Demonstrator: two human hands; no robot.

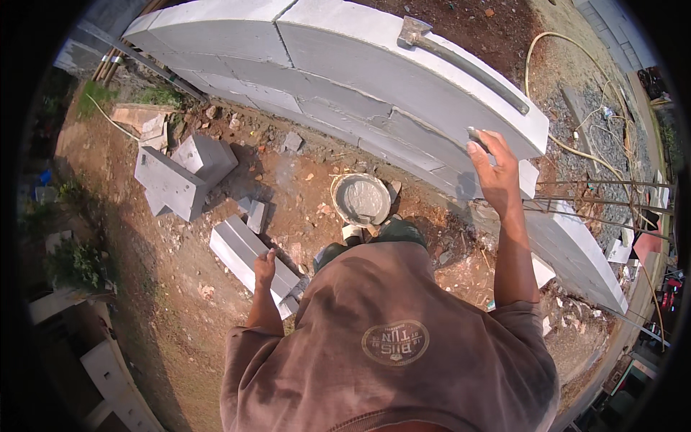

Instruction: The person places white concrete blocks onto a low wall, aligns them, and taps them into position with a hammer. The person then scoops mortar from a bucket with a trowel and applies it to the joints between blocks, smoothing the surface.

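My right hand is raised beside the wall of grey blocks, near its right end. Its fingers are bent toward the thumb, and a small grey piece shows at the fingertips; its kind is unclear. My left hand is low on the left, curled closed, with its inside hidden. It appears over or beside a pair of long pale blocks on the ground; I cannot tell whether it touches them. On top of the wall lies a hatchet, its head toward the left.
A round bucket of grey mortar stands by my feet. Stacked grey blocks lie on the dirt at left. Thin rods stick out near a lower wall section at right. A pale hose loops behind the wall.
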